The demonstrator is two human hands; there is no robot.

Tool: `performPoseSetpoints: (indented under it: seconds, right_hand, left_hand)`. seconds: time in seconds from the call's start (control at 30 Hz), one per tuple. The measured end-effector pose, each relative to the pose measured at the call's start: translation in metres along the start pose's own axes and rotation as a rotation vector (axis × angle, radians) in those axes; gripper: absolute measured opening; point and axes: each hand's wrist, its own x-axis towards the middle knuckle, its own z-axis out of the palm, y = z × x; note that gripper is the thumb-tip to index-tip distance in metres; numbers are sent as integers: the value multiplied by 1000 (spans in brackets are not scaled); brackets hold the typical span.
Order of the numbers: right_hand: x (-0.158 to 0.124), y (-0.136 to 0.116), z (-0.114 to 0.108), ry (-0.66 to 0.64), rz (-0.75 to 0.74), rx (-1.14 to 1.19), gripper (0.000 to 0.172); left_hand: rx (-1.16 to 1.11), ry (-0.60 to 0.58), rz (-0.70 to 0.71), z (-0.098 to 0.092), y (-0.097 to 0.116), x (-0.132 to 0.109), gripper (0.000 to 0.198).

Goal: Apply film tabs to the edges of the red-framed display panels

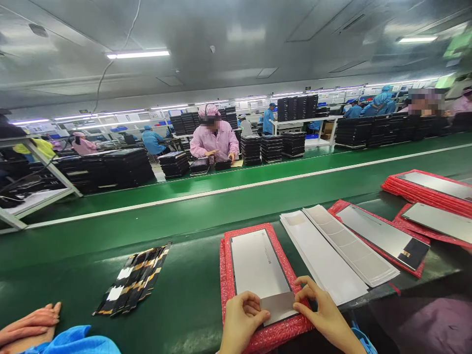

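Note:
A white rectangular panel (258, 265) lies on a red bubble-wrap sheet (275, 246) at the near edge of the green bench. Both my hands sit at its near end. My left hand (241, 317) pinches the left side of a small grey strip (278, 305) lying across the panel's end. My right hand (324, 312) pinches the strip's right side with thumb and forefinger.
Two stacks of white sheets (332, 250) lie right of the panel, then more panels on red wrap (383, 236). A fan of black flex strips (134, 278) lies to the left. Another person's hand (31, 324) rests at bottom left. A green conveyor (221, 196) runs beyond; a person in pink (214, 137) works opposite among black tray stacks.

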Motion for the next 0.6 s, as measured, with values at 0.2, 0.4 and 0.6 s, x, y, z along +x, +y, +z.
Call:
performPoseSetpoints:
  seconds: [0.2, 0.4, 0.6]
  right_hand:
    - [0, 5, 1, -5, -2, 1, 29]
    - [1, 5, 1, -18, 3, -14, 29]
    - [0, 8, 1, -10, -3, -19, 30]
  left_hand:
    - [14, 28, 13, 2, -2, -2, 21]
    - [22, 49, 30, 2, -2, -3, 22]
    - [25, 57, 47, 3, -7, -3, 23]
